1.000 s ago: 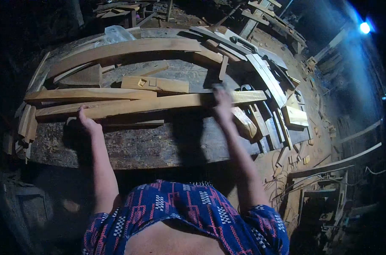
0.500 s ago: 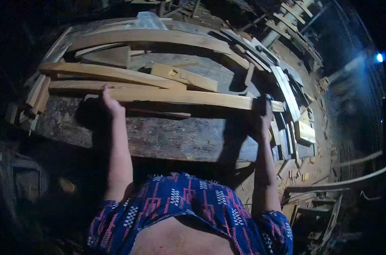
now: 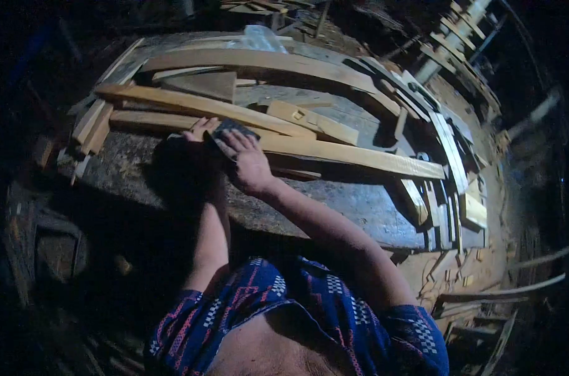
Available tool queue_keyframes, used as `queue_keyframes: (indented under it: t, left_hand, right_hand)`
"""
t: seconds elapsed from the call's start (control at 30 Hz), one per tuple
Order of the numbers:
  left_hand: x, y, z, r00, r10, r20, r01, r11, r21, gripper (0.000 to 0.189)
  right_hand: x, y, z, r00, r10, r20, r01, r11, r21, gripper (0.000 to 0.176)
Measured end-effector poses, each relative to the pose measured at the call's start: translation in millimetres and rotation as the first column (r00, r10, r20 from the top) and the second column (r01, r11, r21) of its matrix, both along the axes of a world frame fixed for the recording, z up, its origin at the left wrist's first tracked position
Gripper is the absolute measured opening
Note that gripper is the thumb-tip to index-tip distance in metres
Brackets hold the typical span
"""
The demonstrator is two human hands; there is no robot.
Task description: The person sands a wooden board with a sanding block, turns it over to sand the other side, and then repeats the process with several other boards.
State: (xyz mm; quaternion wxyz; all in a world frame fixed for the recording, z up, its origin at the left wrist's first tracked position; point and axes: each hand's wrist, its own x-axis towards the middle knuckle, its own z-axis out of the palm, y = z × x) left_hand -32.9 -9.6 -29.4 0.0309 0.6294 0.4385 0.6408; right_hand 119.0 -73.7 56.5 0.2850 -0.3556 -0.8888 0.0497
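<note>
A long pale wooden strip point(image 3: 353, 154) lies slantwise across the workbench. At its left end, my left hand point(image 3: 201, 128) grips the wood, partly hidden in shadow and behind the other hand. My right hand point(image 3: 252, 168) presses a dark sheet of sandpaper point(image 3: 225, 133) down on the strip, right beside my left hand, with its fingers over the sheet. Just behind the strip are another curved wooden piece point(image 3: 200, 108) and a wooden hand plane point(image 3: 313, 122).
The worn workbench point(image 3: 284, 210) carries a long curved board point(image 3: 259, 61) at the back and several offcuts at the left. Narrow slats and tools crowd its right end, near a pale wooden block point(image 3: 474, 211). Wood scraps litter the floor at the right.
My right hand, with the dark sandpaper, has swept left along the strip from its right end to beside my left hand. The whole view has shifted a little.
</note>
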Motion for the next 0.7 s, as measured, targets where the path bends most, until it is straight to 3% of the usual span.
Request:
queue_keyframes:
  t: [0.03, 0.07, 0.1, 0.13, 0.17, 0.2, 0.23, 0.27, 0.3, 0.33, 0.37, 0.4, 0.47, 0.5, 0.53, 0.57, 0.6, 0.63, 0.67, 0.7]
  left_hand:
    - [12, -2, 10, 0.999, -0.034, -0.003, 0.034, 0.999, 0.004, 0.059]
    - [22, -7, 22, 0.826, -0.128, 0.549, 0.178, 0.983, -0.039, 0.06]
    - [31, -9, 32, 0.373, -0.114, 0.921, 0.322, 0.947, -0.013, 0.061]
    - [24, -1, 34, 0.267, 0.002, 0.964, 0.338, 0.936, -0.095, 0.061]
    - [28, -1, 27, 0.53, 0.003, 0.848, 0.165, 0.98, -0.107, 0.059]
    - [30, 0, 31, 0.323, 0.032, 0.946, 0.203, 0.974, -0.102, 0.056]
    - [33, -2, 36, 0.281, 0.045, 0.959, 0.198, 0.975, -0.104, 0.054]
    - [36, -4, 39, 0.24, 0.058, 0.969, 0.195, 0.975, -0.106, 0.053]
    - [38, -3, 37, 0.282, 0.059, 0.958, 0.195, 0.974, -0.117, 0.052]
    - [40, -2, 36, 0.325, 0.06, 0.944, 0.194, 0.973, -0.128, 0.05]
    - [40, -2, 36, 0.343, 0.08, 0.936, 0.191, 0.969, -0.153, 0.049]
    - [36, 2, 29, 0.334, 0.047, 0.941, 0.21, 0.97, -0.123, 0.047]
    - [34, -2, 32, 0.341, -0.05, 0.939, 0.309, 0.949, -0.062, 0.041]
    - [36, -6, 36, 0.339, -0.065, 0.939, 0.337, 0.94, -0.057, 0.038]
    - [39, -14, 49, 0.339, -0.082, 0.937, 0.368, 0.928, -0.052, 0.037]
    - [40, -22, 56, 0.395, -0.132, 0.909, 0.374, 0.927, -0.028, 0.041]
    - [34, -27, 56, 0.327, -0.282, 0.902, 0.527, 0.846, 0.074, 0.046]
    - [27, -31, 58, 0.337, -0.394, 0.855, 0.621, 0.776, 0.112, 0.049]
    - [25, -37, 66, 0.332, -0.5, 0.8, 0.706, 0.694, 0.141, 0.053]
    - [23, -41, 75, 0.351, -0.518, 0.78, 0.731, 0.673, 0.118, 0.054]
  right_hand:
    - [9, 0, 4, 0.999, 0.044, -0.004, -0.044, 0.999, -0.011, 0.047]
    - [20, -1, 6, 0.996, 0.088, -0.007, -0.089, 0.996, -0.023, 0.046]
    - [40, -4, 5, 0.999, 0.027, 0.022, -0.027, 1.0, 0.004, 0.047]
    - [68, -7, 3, 0.998, -0.034, 0.051, 0.032, 0.999, 0.034, 0.048]
    - [105, -5, -1, 0.991, -0.083, 0.102, 0.081, 0.996, 0.03, 0.052]
    - [150, 1, -15, 0.988, -0.148, 0.04, 0.149, 0.989, -0.027, 0.056]
    - [203, 5, -33, 0.969, -0.245, -0.03, 0.246, 0.969, 0.019, 0.055]
    - [252, 3, -34, 0.903, -0.42, -0.087, 0.415, 0.907, -0.071, 0.052]
    - [314, 8, -41, 0.869, -0.473, -0.145, 0.482, 0.876, 0.027, 0.049]
    - [321, -30, 17, 0.779, -0.621, -0.083, 0.624, 0.781, 0.015, 0.04]
    - [352, -36, 12, 0.571, -0.68, -0.461, 0.572, 0.732, -0.37, 0.034]
    - [384, -43, 7, 0.187, -0.714, -0.675, 0.312, 0.694, -0.649, 0.029]
    - [414, -67, 28, 0.116, -0.766, -0.632, 0.371, 0.624, -0.688, 0.037]
    - [402, -85, 34, 0.159, -0.597, -0.787, 0.334, 0.782, -0.526, 0.039]
    - [429, -90, 6, 0.159, -0.702, -0.694, 0.432, 0.682, -0.591, 0.04]
    - [417, -103, 7, 0.059, -0.748, -0.661, 0.386, 0.628, -0.676, 0.043]
    - [399, -118, 8, -0.038, -0.787, -0.615, 0.326, 0.572, -0.752, 0.045]
    - [400, -124, -5, -0.025, -0.754, -0.656, 0.21, 0.637, -0.741, 0.049]
    - [387, -132, -8, 0.075, -0.643, -0.762, 0.193, 0.76, -0.621, 0.047]
    - [374, -137, -7, 0.0, -0.601, -0.799, 0.034, 0.799, -0.6, 0.046]
